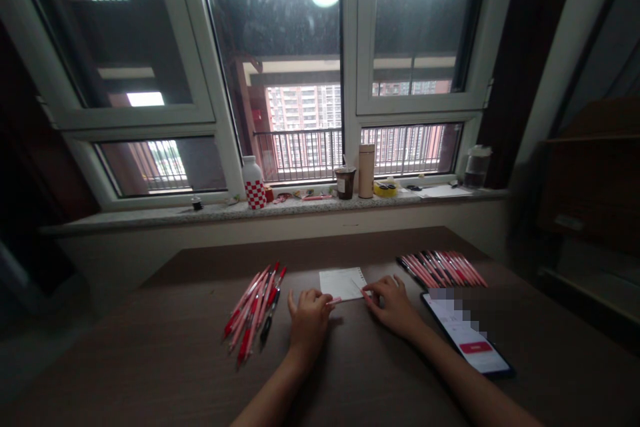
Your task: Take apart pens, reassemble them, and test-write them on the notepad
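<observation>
My left hand (311,320) is closed in a pinch on a short pink pen piece (335,301), which sticks out to the right at the near edge of a small white notepad sheet (335,279). At the sheet's right side, the fingertips of my right hand (393,305) are pinched on a thin pale stick (357,285), like a pen refill, that slants over the paper. To the left lies a loose pile of pink, red and black pens (256,307). A neat row of similar pens (445,268) lies at the far right.
A phone (470,340) with a lit screen lies beside my right forearm on the brown table (165,347). Along the windowsill (220,209) stand a checkered bottle (255,187), a drink cup (345,183), a tan flask (366,171), yellow tape (385,189) and a clear jar (477,165).
</observation>
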`<action>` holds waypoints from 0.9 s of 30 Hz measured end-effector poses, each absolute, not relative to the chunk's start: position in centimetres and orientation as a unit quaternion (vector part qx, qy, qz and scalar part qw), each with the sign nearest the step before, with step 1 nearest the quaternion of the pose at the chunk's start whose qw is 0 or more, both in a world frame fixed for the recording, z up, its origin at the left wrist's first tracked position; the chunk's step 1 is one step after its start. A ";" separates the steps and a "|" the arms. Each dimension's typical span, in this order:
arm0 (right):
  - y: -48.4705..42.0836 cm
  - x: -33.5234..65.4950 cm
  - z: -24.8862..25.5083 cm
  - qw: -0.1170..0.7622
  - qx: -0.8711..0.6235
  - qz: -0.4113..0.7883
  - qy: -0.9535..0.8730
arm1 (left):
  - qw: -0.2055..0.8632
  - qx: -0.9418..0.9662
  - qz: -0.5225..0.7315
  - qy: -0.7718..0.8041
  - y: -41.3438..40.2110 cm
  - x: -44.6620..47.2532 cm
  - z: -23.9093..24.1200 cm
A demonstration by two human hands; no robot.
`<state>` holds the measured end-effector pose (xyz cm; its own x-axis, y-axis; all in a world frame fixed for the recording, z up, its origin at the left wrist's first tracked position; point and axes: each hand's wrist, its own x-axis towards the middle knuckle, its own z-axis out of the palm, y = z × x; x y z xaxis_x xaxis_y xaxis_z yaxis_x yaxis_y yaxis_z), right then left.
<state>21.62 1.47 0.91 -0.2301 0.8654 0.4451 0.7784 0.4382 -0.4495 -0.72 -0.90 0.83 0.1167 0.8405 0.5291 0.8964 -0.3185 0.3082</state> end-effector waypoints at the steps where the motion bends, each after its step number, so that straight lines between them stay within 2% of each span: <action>1: 1.5 21.6 0.8 0.325 -0.527 0.064 -0.782 | 0.043 -0.747 -0.321 -0.580 -0.9 -0.7 0.8; 27: 1.4 21.6 0.7 0.293 -0.532 0.087 -0.790 | 0.026 -0.753 -0.317 -0.576 -1.0 -0.7 0.9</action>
